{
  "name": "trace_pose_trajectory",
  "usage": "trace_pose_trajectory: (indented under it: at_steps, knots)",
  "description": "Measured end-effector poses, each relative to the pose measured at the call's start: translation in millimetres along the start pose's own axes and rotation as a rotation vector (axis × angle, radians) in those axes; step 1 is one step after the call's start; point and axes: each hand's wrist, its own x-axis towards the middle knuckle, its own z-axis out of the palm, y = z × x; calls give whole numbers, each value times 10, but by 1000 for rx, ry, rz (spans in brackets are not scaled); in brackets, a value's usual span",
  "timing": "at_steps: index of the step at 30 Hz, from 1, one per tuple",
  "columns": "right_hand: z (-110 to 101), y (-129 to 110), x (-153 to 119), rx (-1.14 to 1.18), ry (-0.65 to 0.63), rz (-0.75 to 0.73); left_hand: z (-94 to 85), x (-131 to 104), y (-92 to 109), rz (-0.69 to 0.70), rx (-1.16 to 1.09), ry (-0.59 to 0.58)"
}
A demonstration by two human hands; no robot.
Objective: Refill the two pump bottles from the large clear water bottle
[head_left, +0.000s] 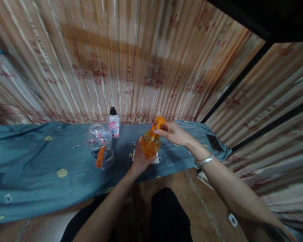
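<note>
A small round spray bottle (151, 146) of see-through orange plastic is held tilted above the cloth, its orange head leaning to the right. My left hand (140, 158) wraps round the body of the bottle from the left and below. At the top, the fingers of my right hand (172, 132) close on the orange spray head. Under the bottle lies a white paper (155, 160), mostly covered by my left hand. Left of my hands stands a clear wide-mouthed plastic jar (99, 143) with an orange label.
Behind the jar stands a clear bottle (113, 125) with a pink label and black cap. A dark phone-like slab (214, 143) lies at the right end of the blue-green cloth (40, 161). Pleated curtains (103, 67) and a dark frame bar (238, 80) close off the back and right.
</note>
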Motion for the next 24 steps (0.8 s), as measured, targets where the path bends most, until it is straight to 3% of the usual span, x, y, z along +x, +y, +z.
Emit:
trace_pose_trajectory:
  at_steps: [18,24]
  knots:
    - [-41,-66,40,-3,-92,-27,-6,-9,-51,22,34,-13]
    - [-28,-59,-52,97,-86,-27,-8,3,-34,57,17,-11]
